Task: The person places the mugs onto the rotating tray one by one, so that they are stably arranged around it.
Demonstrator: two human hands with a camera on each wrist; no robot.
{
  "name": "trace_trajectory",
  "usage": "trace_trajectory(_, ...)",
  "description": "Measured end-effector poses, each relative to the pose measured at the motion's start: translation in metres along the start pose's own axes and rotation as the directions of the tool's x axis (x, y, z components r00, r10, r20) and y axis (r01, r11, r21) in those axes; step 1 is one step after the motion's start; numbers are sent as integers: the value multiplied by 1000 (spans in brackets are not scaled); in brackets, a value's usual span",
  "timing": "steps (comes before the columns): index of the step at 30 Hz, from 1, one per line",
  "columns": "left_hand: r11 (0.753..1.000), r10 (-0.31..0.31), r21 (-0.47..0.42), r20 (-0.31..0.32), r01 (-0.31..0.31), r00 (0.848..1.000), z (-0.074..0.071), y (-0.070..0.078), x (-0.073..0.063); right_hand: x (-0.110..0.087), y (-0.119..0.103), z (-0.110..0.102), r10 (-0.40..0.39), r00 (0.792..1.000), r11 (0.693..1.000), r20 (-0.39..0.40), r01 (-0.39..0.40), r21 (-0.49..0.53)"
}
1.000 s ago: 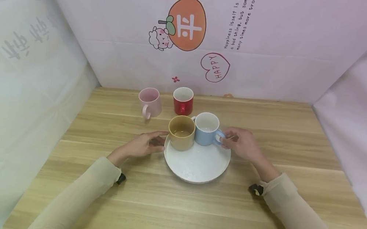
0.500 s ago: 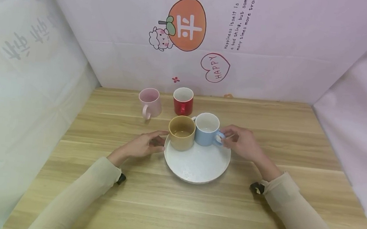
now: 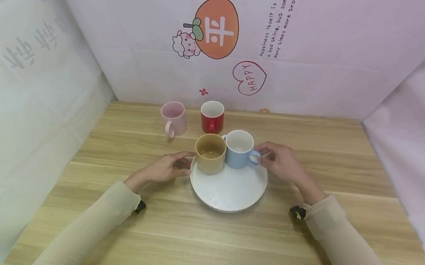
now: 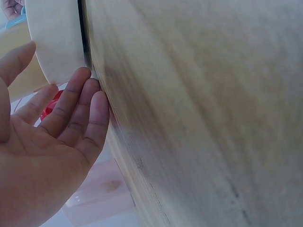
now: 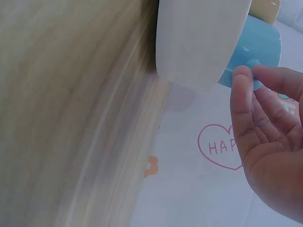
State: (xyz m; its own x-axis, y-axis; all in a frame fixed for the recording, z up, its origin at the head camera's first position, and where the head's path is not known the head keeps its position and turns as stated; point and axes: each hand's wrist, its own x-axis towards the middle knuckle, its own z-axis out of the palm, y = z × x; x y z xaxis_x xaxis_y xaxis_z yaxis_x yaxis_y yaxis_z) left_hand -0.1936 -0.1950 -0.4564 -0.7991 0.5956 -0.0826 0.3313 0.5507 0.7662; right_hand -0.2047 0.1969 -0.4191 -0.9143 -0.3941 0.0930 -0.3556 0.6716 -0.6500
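Observation:
A round white plate-like stand (image 3: 230, 191) with a thick side holds two mugs at its far part. The tan mug (image 3: 209, 164) stands at its left, touching or nearly touching the light-blue mug (image 3: 238, 157) on the right. My left hand (image 3: 164, 167) lies at the stand's left edge beside the tan mug. Its fingers (image 4: 71, 101) are loosely bent near the stand's side wall and hold nothing. With thumb and fingertips my right hand (image 3: 280, 162) pinches the blue mug's handle (image 5: 253, 71). Both mugs are upright.
Behind the stand, a red mug (image 3: 212, 122) and a pink mug (image 3: 174, 120) stand upright on the wooden table (image 3: 201, 246). A printed cloth (image 3: 318, 74) rises at the table's back edge, and pale cloth hangs on both sides.
My right hand has shifted slightly toward the back of the table at the blue mug's handle. The left hand, mugs and stand look unmoved.

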Motion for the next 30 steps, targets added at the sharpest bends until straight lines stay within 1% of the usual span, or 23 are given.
trace_trajectory(10,1000,3,-5,3,-3,1000,1,-2,1,2,2,-2,11,1000,1000,3,-11,-15)
trace_trajectory(15,1000,10,-13,-5,-10,1000,1,-2,1,2,2,-2,14,1000,1000,5,-14,-14)
trace_trajectory(23,1000,-1,5,7,1,1000,-1,-2,0,3,1,-4,8,1000,1000,21,-8,-4)
trace_trajectory(30,1000,2,8,0,-2,1000,-1,0,-1,6,2,-5,13,999,1000,30,-13,-1)
